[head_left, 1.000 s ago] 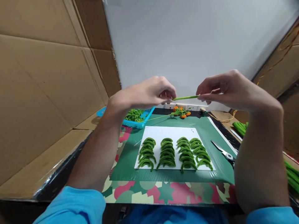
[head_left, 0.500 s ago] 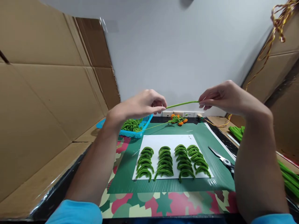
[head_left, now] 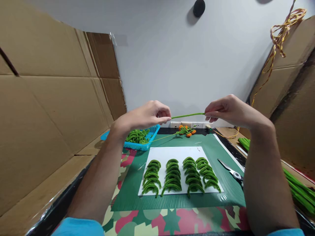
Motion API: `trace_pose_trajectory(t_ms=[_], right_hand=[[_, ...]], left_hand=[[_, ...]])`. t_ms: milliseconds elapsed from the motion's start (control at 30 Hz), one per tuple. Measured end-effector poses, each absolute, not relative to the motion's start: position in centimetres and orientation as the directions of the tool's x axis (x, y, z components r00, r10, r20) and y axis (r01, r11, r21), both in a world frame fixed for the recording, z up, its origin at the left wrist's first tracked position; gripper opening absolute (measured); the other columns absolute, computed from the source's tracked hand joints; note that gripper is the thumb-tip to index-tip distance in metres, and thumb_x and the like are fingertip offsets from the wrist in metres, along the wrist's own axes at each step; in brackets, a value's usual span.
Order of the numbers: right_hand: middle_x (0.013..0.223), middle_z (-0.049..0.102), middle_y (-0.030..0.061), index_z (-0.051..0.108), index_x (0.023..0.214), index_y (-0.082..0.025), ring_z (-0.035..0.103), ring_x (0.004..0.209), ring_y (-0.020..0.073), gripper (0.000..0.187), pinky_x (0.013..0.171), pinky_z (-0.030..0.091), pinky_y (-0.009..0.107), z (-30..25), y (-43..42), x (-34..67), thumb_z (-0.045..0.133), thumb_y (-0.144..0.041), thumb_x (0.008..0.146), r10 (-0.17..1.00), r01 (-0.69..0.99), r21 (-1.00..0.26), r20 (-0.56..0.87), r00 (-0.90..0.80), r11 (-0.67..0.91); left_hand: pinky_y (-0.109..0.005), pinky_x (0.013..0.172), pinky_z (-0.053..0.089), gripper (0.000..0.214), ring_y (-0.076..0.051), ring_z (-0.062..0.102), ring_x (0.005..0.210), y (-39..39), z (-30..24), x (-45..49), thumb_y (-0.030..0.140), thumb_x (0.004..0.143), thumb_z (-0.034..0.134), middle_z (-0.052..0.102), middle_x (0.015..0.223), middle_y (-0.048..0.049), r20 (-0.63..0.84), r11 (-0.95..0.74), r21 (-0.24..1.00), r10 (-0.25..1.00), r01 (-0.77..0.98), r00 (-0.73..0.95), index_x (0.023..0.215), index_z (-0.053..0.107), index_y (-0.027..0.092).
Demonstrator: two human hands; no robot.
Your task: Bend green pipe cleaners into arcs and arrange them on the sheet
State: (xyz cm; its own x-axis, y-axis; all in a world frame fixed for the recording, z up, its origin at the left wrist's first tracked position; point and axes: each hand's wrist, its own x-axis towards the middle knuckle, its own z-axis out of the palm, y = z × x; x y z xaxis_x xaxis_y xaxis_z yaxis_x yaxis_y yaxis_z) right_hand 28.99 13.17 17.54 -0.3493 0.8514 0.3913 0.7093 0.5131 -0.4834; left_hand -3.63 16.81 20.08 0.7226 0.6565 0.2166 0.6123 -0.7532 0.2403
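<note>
My left hand (head_left: pixel 145 115) and my right hand (head_left: pixel 227 109) are raised above the table, each pinching one end of a short green pipe cleaner (head_left: pixel 188 115) stretched level between them. Below them a white sheet (head_left: pixel 172 152) on a green mat (head_left: pixel 133 177) carries rows of several bent green pipe-cleaner arches (head_left: pixel 172 175).
A blue basket (head_left: pixel 147 146) of green pieces sits at the back left, an orange-and-green flower piece (head_left: pixel 187 130) behind the sheet. Scissors (head_left: pixel 231 172) lie right of the sheet. Straight green pipe cleaners (head_left: pixel 299 188) lie far right. Cardboard walls stand on both sides.
The view has tilted upward, showing more wall. The hands drew a little further apart, so more of the pipe cleaner shows between them.
</note>
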Motion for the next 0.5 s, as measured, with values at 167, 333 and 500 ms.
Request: trace_pose_trajectory(t_ms=[167, 333, 500], right_hand=[[0.076, 0.080, 0.0039, 0.078, 0.114, -0.021, 0.074, 0.071, 0.0199, 0.033, 0.069, 0.059, 0.036, 17.5, 13.1, 28.4, 0.068, -0.045, 0.093, 0.823, 0.653, -0.507, 0.412, -0.390, 0.563], [0.074, 0.079, 0.0026, 0.081, 0.113, -0.021, 0.073, 0.067, 0.0182, 0.033, 0.066, 0.058, 0.034, 17.6, 12.9, 27.9, 0.068, -0.044, 0.094, 0.809, 0.650, -0.491, 0.444, -0.386, 0.580], [0.078, 0.081, 0.0038, 0.081, 0.113, -0.021, 0.076, 0.073, 0.0201, 0.032, 0.068, 0.059, 0.035, 17.6, 12.8, 27.9, 0.067, -0.044, 0.095, 0.819, 0.643, -0.511, 0.402, -0.409, 0.571]], left_hand=[[-0.029, 0.061, 0.037, 0.026, -0.015, 0.057, 0.069, 16.8, 20.1, -3.7, 0.038, 0.096, 0.059, 0.071, 0.081, -0.0054, 0.259, -0.744, 0.245, 0.669, 0.622, 0.697, 0.095, 0.075, 0.017], [-0.028, 0.061, 0.038, 0.024, -0.015, 0.059, 0.069, 16.9, 20.1, -3.9, 0.036, 0.097, 0.059, 0.072, 0.081, -0.0051, 0.261, -0.733, 0.259, 0.680, 0.629, 0.686, 0.095, 0.074, 0.017], [-0.028, 0.063, 0.041, 0.023, -0.015, 0.062, 0.071, 17.4, 20.1, -4.2, 0.033, 0.096, 0.059, 0.073, 0.082, -0.0065, 0.269, -0.731, 0.289, 0.682, 0.618, 0.680, 0.093, 0.074, 0.016]])
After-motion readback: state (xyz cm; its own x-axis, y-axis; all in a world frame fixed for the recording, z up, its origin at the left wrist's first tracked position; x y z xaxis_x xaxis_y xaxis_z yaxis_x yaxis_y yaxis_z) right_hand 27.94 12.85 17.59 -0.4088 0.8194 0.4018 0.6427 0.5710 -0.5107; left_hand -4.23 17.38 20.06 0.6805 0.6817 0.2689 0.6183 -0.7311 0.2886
